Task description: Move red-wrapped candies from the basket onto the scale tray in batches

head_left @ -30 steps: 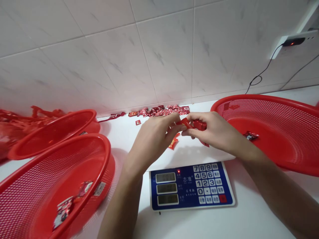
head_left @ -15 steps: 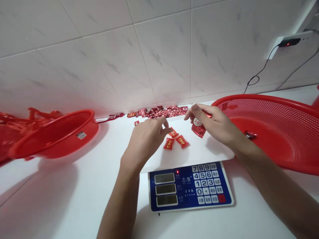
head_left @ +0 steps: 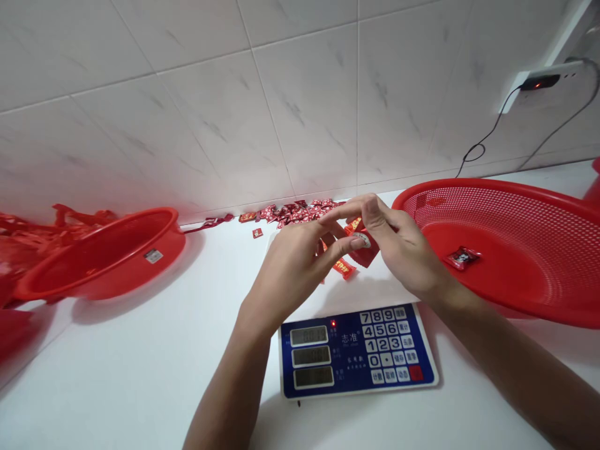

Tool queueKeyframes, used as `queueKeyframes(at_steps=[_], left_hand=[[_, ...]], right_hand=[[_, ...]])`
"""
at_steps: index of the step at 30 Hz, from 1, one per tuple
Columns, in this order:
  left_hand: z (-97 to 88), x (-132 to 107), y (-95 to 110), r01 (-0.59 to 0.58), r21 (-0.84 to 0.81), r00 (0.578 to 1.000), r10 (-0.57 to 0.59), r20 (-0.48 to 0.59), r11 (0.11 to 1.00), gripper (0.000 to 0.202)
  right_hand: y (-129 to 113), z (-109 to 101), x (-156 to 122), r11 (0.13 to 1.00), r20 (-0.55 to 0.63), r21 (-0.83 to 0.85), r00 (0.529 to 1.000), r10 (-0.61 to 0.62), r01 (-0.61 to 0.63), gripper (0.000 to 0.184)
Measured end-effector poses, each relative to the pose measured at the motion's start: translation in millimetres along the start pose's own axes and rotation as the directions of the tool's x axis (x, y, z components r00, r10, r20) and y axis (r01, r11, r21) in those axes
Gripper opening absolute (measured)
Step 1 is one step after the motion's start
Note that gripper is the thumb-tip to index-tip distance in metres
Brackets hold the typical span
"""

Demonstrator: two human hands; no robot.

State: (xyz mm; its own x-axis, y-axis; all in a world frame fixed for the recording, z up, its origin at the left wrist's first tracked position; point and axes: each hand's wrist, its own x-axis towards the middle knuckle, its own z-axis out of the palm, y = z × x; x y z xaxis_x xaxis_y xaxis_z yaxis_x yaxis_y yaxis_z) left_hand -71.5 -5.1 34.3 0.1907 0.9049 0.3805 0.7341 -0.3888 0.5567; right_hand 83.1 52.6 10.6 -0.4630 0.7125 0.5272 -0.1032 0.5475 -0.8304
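Observation:
My two hands meet over the white pan (head_left: 375, 287) of a digital scale (head_left: 359, 353). Several red wrapped candies are in my right hand (head_left: 405, 247), its fingers curled round them; one candy (head_left: 365, 253) has a round pale label, and an orange-red one (head_left: 355, 225) shows behind it. The thumb of my left hand (head_left: 300, 256) presses on the labelled candy, its fingers closed behind and partly hidden. Below them, a red candy with gold lettering (head_left: 344, 269) lies on the pan, others there being mostly covered by my left hand.
Against the tiled wall lies a pile of small red packets (head_left: 300, 214), with one small packet (head_left: 257, 233) apart. On the right, a red perforated basket (head_left: 497, 187) holds a dark red packet (head_left: 463, 257). A red basin (head_left: 154, 234) stands left. A black cable (head_left: 490, 134) hangs from a socket.
My right hand has moved left with its candies, and my left hand has moved right to meet it. The left thumb now touches the labelled candy.

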Motion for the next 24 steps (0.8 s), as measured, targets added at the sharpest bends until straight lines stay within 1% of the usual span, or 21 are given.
queueKeyframes(at_steps=[1,2,5,8,10,12,14,16,18,20,22,23,24], left_hand=[[-0.4,-1,0,0.003,-0.005,1.000,-0.003,-0.005,1.000,0.015],[-0.6,-1,0,0.006,-0.018,1.000,-0.006,-0.008,1.000,0.014],[0.2,0,2,0.005,-0.095,1.000,-0.005,0.005,0.995,0.021],[-1.7,2,4,0.015,-0.138,0.998,-0.007,0.062,0.990,0.021],[-7.8,2,5,0.033,-0.108,0.995,-0.023,0.097,0.994,0.026],[-17.6,1,3,0.073,-0.007,0.992,-0.071,0.106,0.997,0.029],[-28.1,0,-2,0.153,0.174,0.979,-0.173,0.111,0.973,0.030],[-35.3,0,-12,0.241,0.368,0.951,-0.295,0.098,0.898,0.030],[-36.4,1,-25,0.300,0.501,0.917,-0.390,0.082,0.812,0.029],[-32.1,4,-39,0.307,0.565,0.892,-0.438,0.109,0.766,0.028],[-25.8,6,-49,0.267,0.571,0.879,-0.439,0.186,0.777,0.031],[-23.3,6,-51,0.245,0.557,0.883,-0.420,0.210,0.793,0.032],[-21.6,5,-52,0.232,0.547,0.896,-0.396,0.202,0.804,0.031]], right_hand=[[0,0,0,1.000,0.001,-0.002,1.000,-0.006,0.006,0.052],[0,1,0,1.000,0.003,0.001,1.000,-0.013,0.013,0.050],[1,3,-1,0.999,0.036,0.043,0.999,0.012,-0.014,0.047],[4,5,0,0.996,0.071,0.054,0.995,0.073,-0.077,0.048],[6,2,2,0.995,0.073,0.014,0.992,0.100,-0.101,0.047],[7,-3,5,0.990,0.043,-0.023,0.989,0.140,-0.139,0.045],[6,-12,8,0.984,-0.030,-0.041,0.985,0.170,-0.172,0.041],[5,-20,10,0.981,-0.095,-0.058,0.979,0.180,-0.186,0.033],[3,-26,10,0.979,-0.127,-0.073,0.976,0.178,-0.189,0.029],[3,-30,10,0.981,-0.124,-0.070,0.977,0.173,-0.182,0.034],[3,-31,9,0.988,-0.094,-0.059,0.986,0.136,-0.142,0.037],[3,-30,9,0.992,-0.074,-0.053,0.991,0.112,-0.116,0.037],[4,-30,9,0.995,-0.057,-0.051,0.995,0.086,-0.089,0.037]])
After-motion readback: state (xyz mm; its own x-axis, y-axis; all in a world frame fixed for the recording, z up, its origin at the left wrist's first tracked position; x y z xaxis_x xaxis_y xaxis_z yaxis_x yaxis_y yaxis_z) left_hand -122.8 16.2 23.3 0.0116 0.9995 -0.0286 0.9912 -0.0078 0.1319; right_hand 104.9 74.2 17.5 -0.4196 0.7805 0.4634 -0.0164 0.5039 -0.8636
